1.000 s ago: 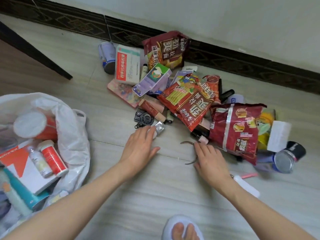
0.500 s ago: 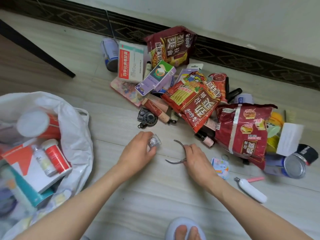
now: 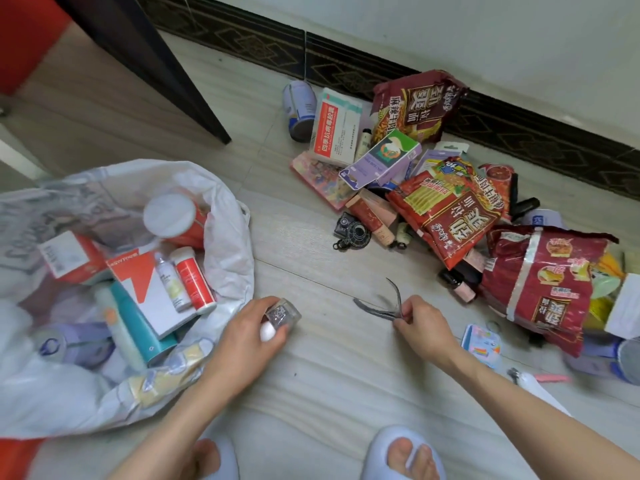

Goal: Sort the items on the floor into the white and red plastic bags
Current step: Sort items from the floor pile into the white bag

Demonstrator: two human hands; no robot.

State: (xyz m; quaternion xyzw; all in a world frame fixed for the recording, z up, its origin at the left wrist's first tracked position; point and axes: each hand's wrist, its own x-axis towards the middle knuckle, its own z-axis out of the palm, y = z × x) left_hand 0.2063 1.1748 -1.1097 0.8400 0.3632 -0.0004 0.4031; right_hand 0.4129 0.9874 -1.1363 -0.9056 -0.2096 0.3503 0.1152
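Note:
My left hand (image 3: pixel 247 337) grips a small clear glittery bottle (image 3: pixel 282 315) with a white cap, just right of the white plastic bag's rim. The white bag (image 3: pixel 228 271) lies open at the left, holding boxes, tubes and small bottles. My right hand (image 3: pixel 420 327) pinches a thin grey metal tool (image 3: pixel 384 303) with curved prongs, lifted above the floor. A pile of items lies at the upper right: red snack packets (image 3: pixel 450 209), a white and red medicine box (image 3: pixel 336 129), a purple box (image 3: pixel 381 161), a can (image 3: pixel 299 105). A bit of red plastic (image 3: pixel 14 459) shows at the lower left corner.
A dark table leg (image 3: pixel 166 67) slants down to the floor at the upper left. A dark patterned skirting board (image 3: pixel 519 123) runs behind the pile. My two feet in pale slippers (image 3: pixel 401 455) stand at the bottom edge. A black trinket (image 3: pixel 351 232) lies beside the pile.
My left hand has picked up the small glittery bottle and carried it left to the white bag. My right hand has lifted the grey metal tool off the floor. The view has swung left.

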